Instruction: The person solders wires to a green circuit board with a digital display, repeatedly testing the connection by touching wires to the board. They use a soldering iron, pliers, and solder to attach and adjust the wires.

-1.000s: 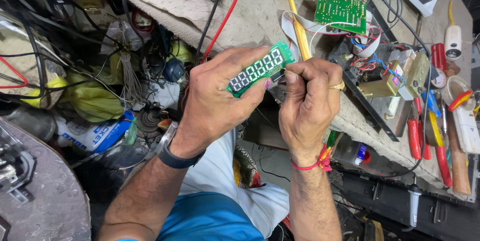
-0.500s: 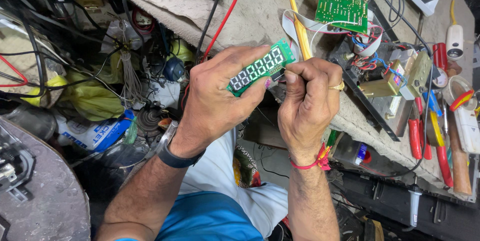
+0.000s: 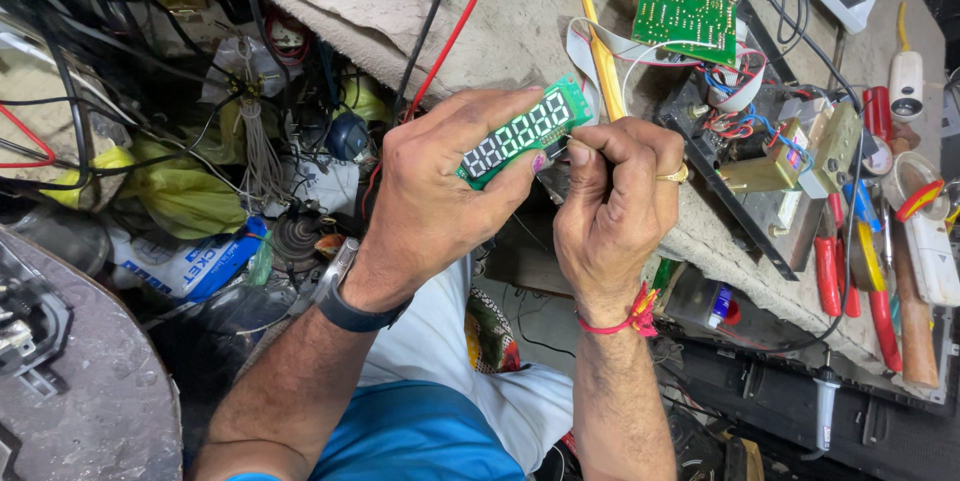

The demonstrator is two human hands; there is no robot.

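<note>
Board (image 3: 525, 131) with a row of pale digits sits at the centre of the frame, long axis slanting from lower left up to upper right; the left hand (image 3: 440, 196) is clamped round its lower end; the right hand (image 3: 615, 196), fingers curled shut, pinches a small dark part against its right edge, above the desk (image 3: 520, 31).

Beyond your hands you look down on a rough grey workbench (image 3: 500, 31) running slantwise from upper left to lower right, its worn edge just under your right hand. Left of your left hand the bench drops into a dim recess packed with tangled cables (image 3: 250, 141) and a yellow plastic bag (image 3: 180, 191). Below your left wrist curves a dusty grey round surface (image 3: 90, 411). Light falls evenly, bright over the benchtop.
</note>
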